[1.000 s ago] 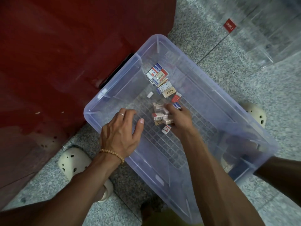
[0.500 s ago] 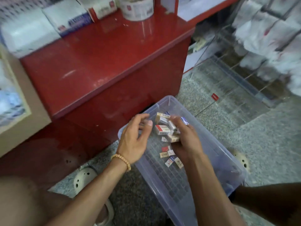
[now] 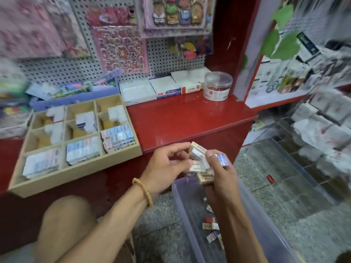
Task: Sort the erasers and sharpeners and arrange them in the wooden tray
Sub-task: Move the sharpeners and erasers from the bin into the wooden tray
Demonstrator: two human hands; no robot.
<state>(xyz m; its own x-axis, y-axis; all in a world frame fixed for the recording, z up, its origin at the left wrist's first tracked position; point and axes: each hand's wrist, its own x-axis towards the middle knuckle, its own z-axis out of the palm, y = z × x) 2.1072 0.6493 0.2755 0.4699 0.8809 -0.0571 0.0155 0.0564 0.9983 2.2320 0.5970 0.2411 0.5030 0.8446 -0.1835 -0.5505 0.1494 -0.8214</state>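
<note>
Up in front of the person, both hands meet just above the near end of the clear plastic bin (image 3: 182, 209), which stands on the speckled floor below the red counter (image 3: 190, 118). The right hand (image 3: 223, 173) is curled round a small bundle of erasers (image 3: 199, 162): little rectangular blocks in paper sleeves, one cream with a printed label on top, one blue and white by the thumb, one tan at the bottom of the bundle. At least four show, though blur and the fingers make an exact count impossible. The left hand (image 3: 165, 168), with a beaded bracelet (image 3: 143, 190) at its wrist, has its fingertips pinching the cream block at the top of the bundle.

Inside the bin, behind the right forearm, about five more loose erasers (image 3: 210, 226) lie on the ribbed bottom, red, tan and white.

Left of the hands, the wooden tray (image 3: 121, 159) rests on the counter with its near corner past the edge. It is divided into nine compartments in three columns. The three nearest compartments are packed with rows of blue, white and pink sleeved erasers; the six farther ones each hold small white stacks, too blurred to count.
</note>
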